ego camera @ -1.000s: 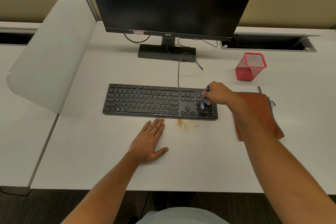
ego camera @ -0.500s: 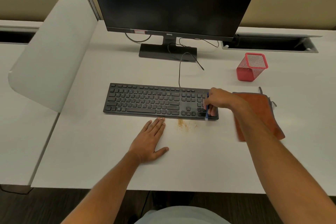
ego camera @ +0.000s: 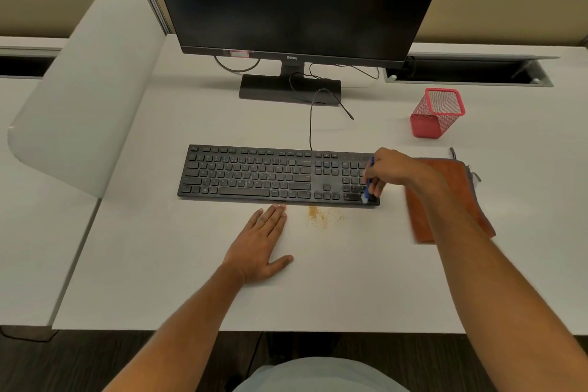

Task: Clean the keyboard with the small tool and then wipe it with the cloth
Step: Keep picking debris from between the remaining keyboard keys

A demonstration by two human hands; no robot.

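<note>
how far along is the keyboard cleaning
Some brushing looks done: brown crumbs lie on the desk in front of the keyboard. In hand: the right hand works the small blue tool at the number pad. Left: the wipe, as the cloth lies unused.

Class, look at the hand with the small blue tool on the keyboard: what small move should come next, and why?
Probably another short stroke toward the front edge. The right hand holds the small blue tool with its tip at the keyboard's front right corner, brown crumbs lie on the desk just in front, and the cloth lies unused.
</note>
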